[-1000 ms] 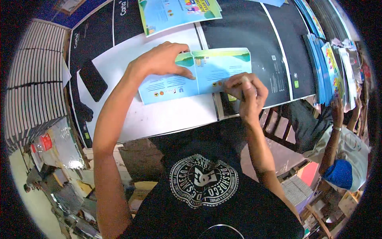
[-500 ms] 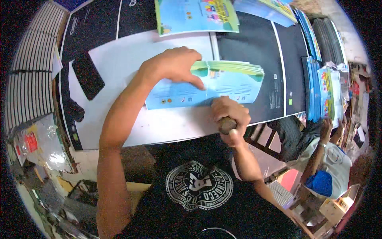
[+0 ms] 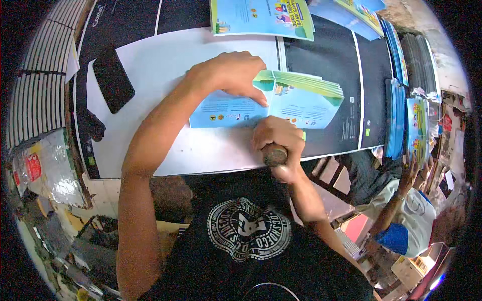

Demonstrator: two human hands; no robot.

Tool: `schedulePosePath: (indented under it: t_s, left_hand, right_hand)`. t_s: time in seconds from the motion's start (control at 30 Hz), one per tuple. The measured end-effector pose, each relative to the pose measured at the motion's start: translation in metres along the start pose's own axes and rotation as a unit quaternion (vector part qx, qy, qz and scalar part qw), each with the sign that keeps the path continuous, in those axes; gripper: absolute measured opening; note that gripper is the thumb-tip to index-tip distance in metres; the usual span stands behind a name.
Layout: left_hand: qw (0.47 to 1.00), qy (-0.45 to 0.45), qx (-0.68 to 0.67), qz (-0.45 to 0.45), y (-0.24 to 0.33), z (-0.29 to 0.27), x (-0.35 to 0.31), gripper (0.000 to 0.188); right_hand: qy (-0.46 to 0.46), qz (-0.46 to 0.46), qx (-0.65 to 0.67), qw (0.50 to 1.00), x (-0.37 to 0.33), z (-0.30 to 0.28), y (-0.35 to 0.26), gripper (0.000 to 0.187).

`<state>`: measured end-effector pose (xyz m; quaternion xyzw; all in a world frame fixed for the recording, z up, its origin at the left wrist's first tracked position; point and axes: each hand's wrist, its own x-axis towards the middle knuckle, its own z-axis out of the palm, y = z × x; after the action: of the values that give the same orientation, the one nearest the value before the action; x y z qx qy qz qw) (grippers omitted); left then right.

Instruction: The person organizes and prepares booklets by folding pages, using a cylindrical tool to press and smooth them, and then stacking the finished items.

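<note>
Pale blue and green paper is lying spread under my hands: an unfolded booklet (image 3: 309, 108), its left half resting on a white sheet (image 3: 186, 155) and its right half mostly reaching over the dark tabletop (image 3: 321, 55). My left hand (image 3: 231, 75) is bearing down on the left half, thumb and fingers spread apart, the thumb tip lying just beside the fold. My right hand (image 3: 279, 135) is clamping its fingers around a round-ended tool (image 3: 275, 155), the blunt end pointing back toward my shirt (image 3: 248, 231). The other end is hiding under my knuckles, so I cannot quite tell whether it is touching the paper.

What is changing is mainly on my right: having left the lower part of the right half, that hand is now sitting at the near end of the fold. My left hand is keeping its place on the booklet. Page edges along the far side of the right half are showing more plainly than a second ago, stepping out in layers. I am judging this to mean that the work is centring on the fold rather than on the loose half.

Another booklet (image 3: 261, 17) is lying beyond my left hand, and a blue stack (image 3: 395, 118) is standing to my right, near a co-worker's hand (image 3: 411, 173).
</note>
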<state>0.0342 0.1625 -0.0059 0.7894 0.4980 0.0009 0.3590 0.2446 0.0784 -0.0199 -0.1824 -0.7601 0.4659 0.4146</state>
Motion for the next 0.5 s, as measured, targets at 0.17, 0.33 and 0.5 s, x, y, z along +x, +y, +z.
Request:
schedulePosePath:
  t_s: [0.17, 0.33, 0.5]
  left_hand:
    - [1.000, -0.009, 0.003, -0.012, 0.000, 0.000, 0.002, 0.069]
    - [1.000, 0.010, 0.002, -0.016, 0.000, 0.003, 0.000, 0.071]
    - [0.999, -0.008, 0.022, -0.028, 0.000, 0.000, 0.004, 0.071]
  right_hand:
    - [0.014, 0.014, 0.000, 1.000, 0.001, -0.004, -0.002, 0.053]
    - [0.172, -0.086, 0.188, 0.963, 0.021, 0.018, -0.086, 0.048]
    - [-0.298, -0.027, -0.395, 0.869, 0.012, 0.021, -0.021, 0.036]
